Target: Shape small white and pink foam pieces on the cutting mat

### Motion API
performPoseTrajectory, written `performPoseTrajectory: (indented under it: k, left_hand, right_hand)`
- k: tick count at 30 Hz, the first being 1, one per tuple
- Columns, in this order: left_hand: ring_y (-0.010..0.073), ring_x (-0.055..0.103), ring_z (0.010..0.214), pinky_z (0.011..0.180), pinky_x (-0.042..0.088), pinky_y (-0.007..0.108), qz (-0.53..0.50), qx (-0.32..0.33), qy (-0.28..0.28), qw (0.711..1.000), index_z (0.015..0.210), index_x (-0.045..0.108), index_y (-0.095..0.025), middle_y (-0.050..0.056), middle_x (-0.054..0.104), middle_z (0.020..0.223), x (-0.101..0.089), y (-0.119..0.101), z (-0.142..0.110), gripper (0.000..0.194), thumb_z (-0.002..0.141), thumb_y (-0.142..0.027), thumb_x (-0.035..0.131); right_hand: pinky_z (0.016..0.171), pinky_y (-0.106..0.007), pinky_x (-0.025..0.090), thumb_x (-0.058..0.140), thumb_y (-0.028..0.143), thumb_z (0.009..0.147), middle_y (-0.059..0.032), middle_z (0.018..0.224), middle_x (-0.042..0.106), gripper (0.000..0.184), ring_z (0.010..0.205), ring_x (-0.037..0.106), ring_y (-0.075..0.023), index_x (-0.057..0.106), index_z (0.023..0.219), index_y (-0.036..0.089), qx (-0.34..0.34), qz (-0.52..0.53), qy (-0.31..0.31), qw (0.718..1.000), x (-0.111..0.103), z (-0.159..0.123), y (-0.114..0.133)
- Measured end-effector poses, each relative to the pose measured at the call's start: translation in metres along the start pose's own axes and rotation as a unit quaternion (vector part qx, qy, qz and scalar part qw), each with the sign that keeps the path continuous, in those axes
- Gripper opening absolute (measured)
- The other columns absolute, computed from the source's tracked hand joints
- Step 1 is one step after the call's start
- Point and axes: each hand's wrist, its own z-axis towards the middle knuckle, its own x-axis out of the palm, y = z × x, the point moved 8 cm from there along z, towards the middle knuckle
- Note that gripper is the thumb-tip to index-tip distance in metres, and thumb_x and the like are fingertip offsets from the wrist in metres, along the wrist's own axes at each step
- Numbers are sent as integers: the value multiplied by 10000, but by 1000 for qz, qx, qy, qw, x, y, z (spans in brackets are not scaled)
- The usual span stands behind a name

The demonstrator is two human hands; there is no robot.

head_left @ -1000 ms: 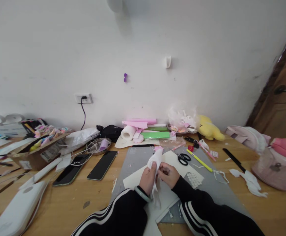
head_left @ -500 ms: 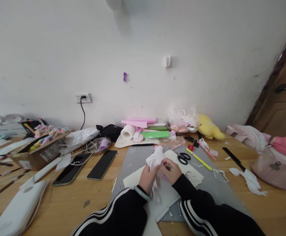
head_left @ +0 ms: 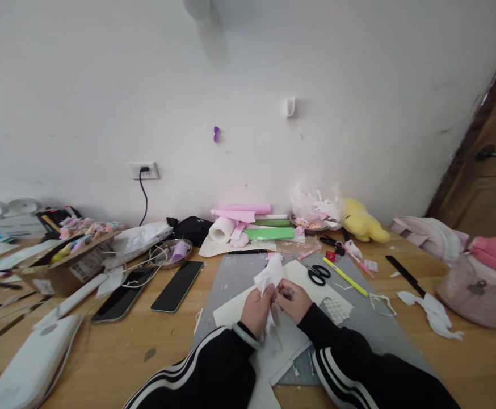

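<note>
My left hand (head_left: pixel 256 312) is closed round a crumpled white tissue-like sheet (head_left: pixel 269 272). The sheet's upper part stands above the thumb, and loose ends hang below the palm. Close against it, my right hand (head_left: pixel 293 300) is pinched, its fingertips meeting the sheet beside my left thumb; what lies between those fingertips is hidden. Both hands are above a cream paper sheet (head_left: pixel 239 304) on a grey cutting mat (head_left: pixel 226 278). Black-handled scissors (head_left: pixel 318 275) lie just beyond my right hand, and a patch of small pale raised pieces (head_left: pixel 336 309) is to its right.
A yellow marker (head_left: pixel 345 276) lies on the mat's right. Pink and green paper rolls (head_left: pixel 269 233) stand at the back. Two phones (head_left: pixel 177 287), cables and a cardboard box (head_left: pixel 78 264) are on the left. A yellow plush toy (head_left: pixel 364 220) and a pink bag (head_left: pixel 478 289) are on the right.
My right hand has moved slightly left and down, so its fingertips now meet the white sheet at my left thumb. My left hand keeps its hold.
</note>
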Motion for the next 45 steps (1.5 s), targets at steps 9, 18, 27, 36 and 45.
performPoseTrajectory:
  k: [9, 18, 27, 36, 45]
  left_hand:
    - [113, 370, 443, 484, 319, 234, 74, -12, -36, 997, 421, 351, -197, -47, 336, 390, -6, 2, -2, 404, 722, -465, 368]
    - [104, 340, 426, 456, 297, 230, 47, -20, -19, 999, 411, 356, -198, -49, 333, 396, -2, -1, -1, 414, 686, -505, 399]
    - [99, 329, 394, 445, 279, 230, 67, -27, -40, 997, 387, 346, -202, -50, 322, 363, -7, 4, -2, 445, 718, -499, 371]
    - [99, 322, 425, 461, 286, 229, 61, -22, -14, 998, 408, 353, -197, -54, 310, 395, -2, 2, -2, 423, 705, -496, 382]
    - [103, 345, 403, 446, 294, 233, 46, -27, -34, 998, 396, 372, -194, -42, 340, 376, -5, 1, -3, 456, 708, -527, 376]
  right_hand:
    - [451, -192, 306, 439, 159, 606, 70, 450, 370, 33, 427, 372, -75, 423, 588, 182, -25, -126, -59, 990, -16, 1, -1]
    - [437, -186, 292, 467, 196, 633, 74, 445, 383, 43, 416, 359, -69, 426, 629, 185, -55, -112, -19, 992, -5, -1, 2]
    - [450, -191, 297, 413, 151, 638, 67, 464, 359, 50, 434, 365, -75, 405, 606, 189, -66, -126, -54, 988, -14, 0, 4]
    - [417, -181, 276, 438, 210, 676, 76, 454, 350, 75, 411, 338, -64, 390, 625, 186, -66, -67, -10, 995, -2, -3, 7]
    - [445, -182, 283, 423, 162, 651, 75, 468, 349, 56, 435, 346, -65, 397, 607, 186, -77, -116, -34, 990, -8, -1, 4]
